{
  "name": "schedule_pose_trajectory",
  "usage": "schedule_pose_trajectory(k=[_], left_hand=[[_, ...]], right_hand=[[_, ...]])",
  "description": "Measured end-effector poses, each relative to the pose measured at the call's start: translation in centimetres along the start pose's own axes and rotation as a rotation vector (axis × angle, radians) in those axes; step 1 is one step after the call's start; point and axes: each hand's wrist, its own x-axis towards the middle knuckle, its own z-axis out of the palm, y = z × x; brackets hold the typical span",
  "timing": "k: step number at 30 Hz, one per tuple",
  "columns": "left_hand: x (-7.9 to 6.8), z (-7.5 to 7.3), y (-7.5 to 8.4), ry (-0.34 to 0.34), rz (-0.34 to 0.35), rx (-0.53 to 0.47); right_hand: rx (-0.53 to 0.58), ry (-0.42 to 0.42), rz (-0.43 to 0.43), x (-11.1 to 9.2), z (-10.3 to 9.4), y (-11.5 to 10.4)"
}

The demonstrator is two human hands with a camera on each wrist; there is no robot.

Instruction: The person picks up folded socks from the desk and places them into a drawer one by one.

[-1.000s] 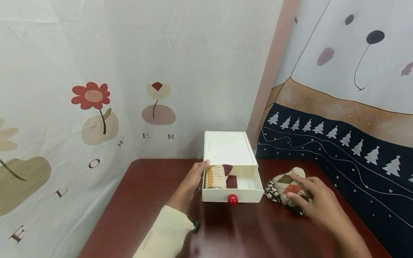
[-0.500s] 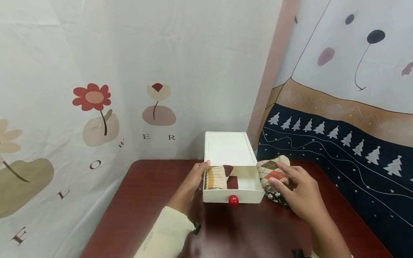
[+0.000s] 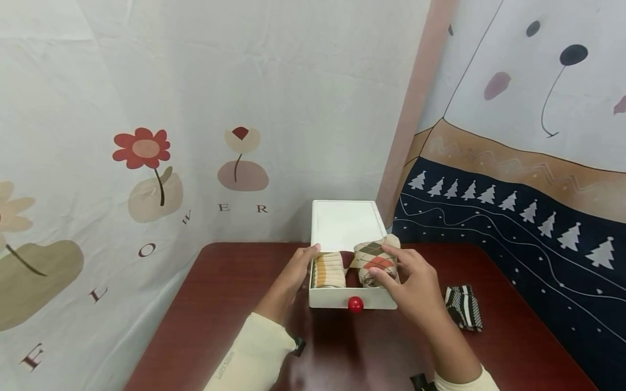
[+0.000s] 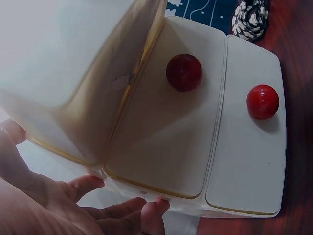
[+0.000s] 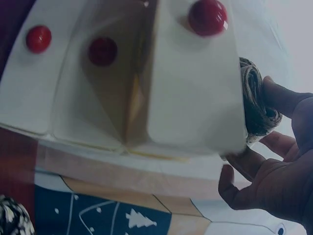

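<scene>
In the head view, my right hand [image 3: 415, 279] pinches a rolled argyle sock [image 3: 375, 260], beige with green and orange diamonds, at the right side of the pulled-out top drawer [image 3: 327, 298]. The right wrist view shows the roll [image 5: 259, 100] between thumb and fingers at the drawer's rim. A cream-and-yellow ribbed sock roll [image 3: 329, 270] lies on the drawer's left side, with a maroon sock [image 3: 348, 259] partly hidden beside it. My left hand [image 3: 297, 269] touches the left side of the white drawer unit [image 3: 344, 222], fingers loosely extended along it in the left wrist view.
Two lower drawers with red knobs, such as the bottom knob [image 4: 262, 102], are closed. A dark striped sock [image 3: 463, 308] lies on the reddish-brown table [image 3: 235, 304] at right. The left wrist view shows a black-and-white floral sock roll [image 4: 250, 19]. Printed curtains stand behind.
My right hand has carried the argyle sock left, from the table beside the unit to the open drawer. The dark striped sock on the right now shows. My left hand stays put.
</scene>
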Motion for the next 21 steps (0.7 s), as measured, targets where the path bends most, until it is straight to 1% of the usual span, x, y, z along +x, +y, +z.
schedule_pose_trajectory(k=[5,10,15,21], left_hand=[[0.0,0.0,0.0,-0.002,0.009,0.008],[-0.1,0.1,0.1,0.001,0.023,0.017],[-0.2,0.2,0.1,0.003,0.028,0.015],[-0.2,0.2,-0.1,0.004,0.026,0.012]], right_hand=[[0.0,-0.013,0.054,0.1,1.2,-0.1],[-0.02,-0.021,0.073,0.0,1.6,-0.3],[-0.053,-0.026,0.075,-0.4,1.8,-0.4],[-0.084,-0.047,0.054,-0.8,2.4,-0.4]])
